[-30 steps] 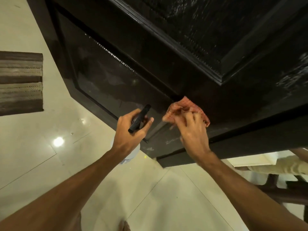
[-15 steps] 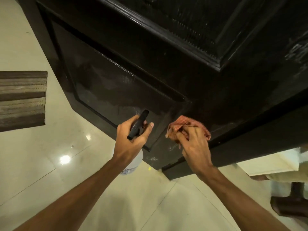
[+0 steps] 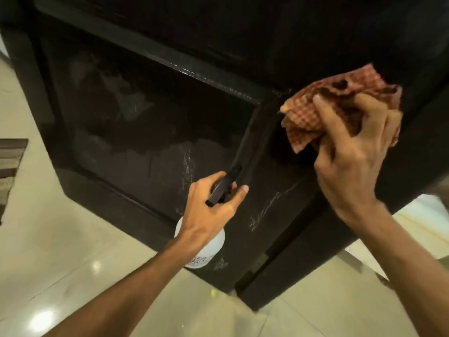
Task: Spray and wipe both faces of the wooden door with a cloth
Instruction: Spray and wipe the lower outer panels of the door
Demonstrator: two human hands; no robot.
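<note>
A dark wooden door (image 3: 150, 132) with a recessed lower panel fills most of the view; the panel shows pale wet streaks. My right hand (image 3: 349, 161) grips a bunched red checked cloth (image 3: 315, 110) and holds it against the door's right stile, beside the panel's upper right corner. My left hand (image 3: 209, 215) grips the black trigger head of a white spray bottle (image 3: 209, 251), held close to the door's lower right part. The bottle's body hangs below my hand, partly hidden by it.
Glossy cream floor tiles (image 3: 73, 263) lie below the door. A striped brown mat (image 3: 9, 166) sits at the left edge. The door's bottom corner and hinge edge (image 3: 255, 271) stand just right of the bottle, with a lit tiled area (image 3: 418, 215) beyond.
The view has come much closer to the lower door. My right hand with the cloth has shifted up and right along the stile. The left hand still holds the bottle.
</note>
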